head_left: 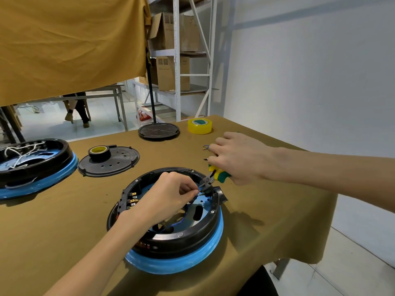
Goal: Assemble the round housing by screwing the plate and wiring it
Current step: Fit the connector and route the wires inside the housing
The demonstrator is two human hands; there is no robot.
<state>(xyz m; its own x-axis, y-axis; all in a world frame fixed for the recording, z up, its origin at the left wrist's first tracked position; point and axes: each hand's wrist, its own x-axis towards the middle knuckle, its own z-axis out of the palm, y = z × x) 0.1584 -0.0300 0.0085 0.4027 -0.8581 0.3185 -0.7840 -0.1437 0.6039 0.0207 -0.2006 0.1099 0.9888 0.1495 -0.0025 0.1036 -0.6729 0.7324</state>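
Blue-rimmed round housing (171, 227) sits on the table near you — wiring is in hand. Your left hand (168, 197) pinches a wire terminal; your right hand (237, 159) clasps the pliers (210, 178). Next, seat it squarely.

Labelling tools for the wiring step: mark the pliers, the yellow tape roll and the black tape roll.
pliers (220, 175): head view, on the yellow-green handle below the right hand.
yellow tape roll (199, 127): head view, on its outer side wall.
black tape roll (99, 155): head view, on its black side wall.
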